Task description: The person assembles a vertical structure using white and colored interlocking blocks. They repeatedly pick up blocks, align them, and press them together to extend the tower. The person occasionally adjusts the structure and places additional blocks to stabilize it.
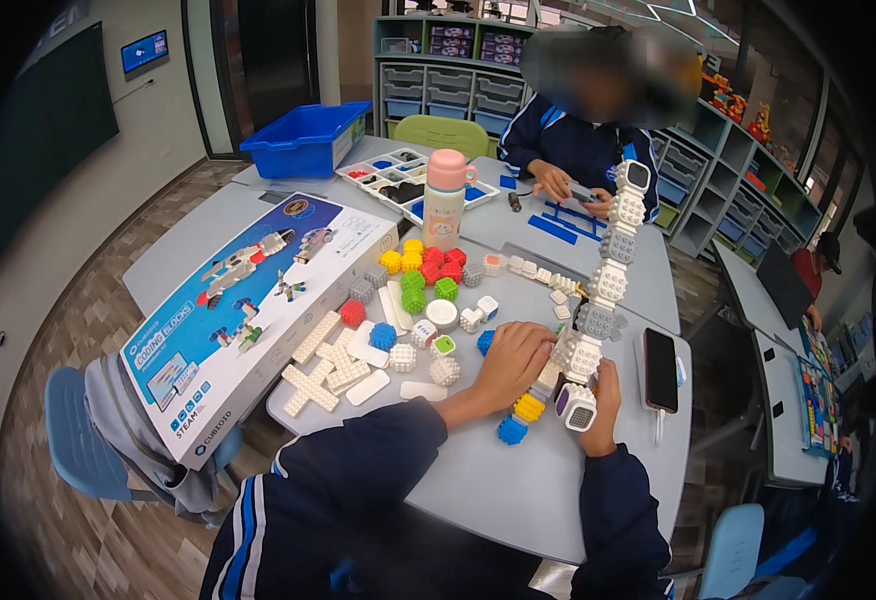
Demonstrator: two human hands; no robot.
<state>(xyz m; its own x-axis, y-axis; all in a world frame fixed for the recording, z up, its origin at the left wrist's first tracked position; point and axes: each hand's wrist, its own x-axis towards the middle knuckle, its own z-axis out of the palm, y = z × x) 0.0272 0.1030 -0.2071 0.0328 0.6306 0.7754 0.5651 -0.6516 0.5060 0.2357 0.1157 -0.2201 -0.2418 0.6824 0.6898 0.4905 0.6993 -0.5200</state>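
Observation:
A tall column of white and grey studded building blocks (601, 290) rises from between my hands, with a square white-framed module at its top. At its lower end a white module with a dark grille (577, 408) sticks out, beside a yellow block (528, 407) and a blue block (511, 430). My left hand (520, 358) is closed against the column's lower left side, its fingertips partly hidden. My right hand (603, 408) wraps the lower right side, next to the grille module. By my left hand's knuckles lies another blue block (485, 342), partly covered.
Loose studded blocks, including red ones (442, 264), and white plates (310, 388) lie left of my hands. A kit box (258, 290), pink-capped bottle (445, 205), parts tray (398, 160) and blue bin (303, 140) stand beyond. A phone (660, 370) lies right. Opposite, a person handles parts.

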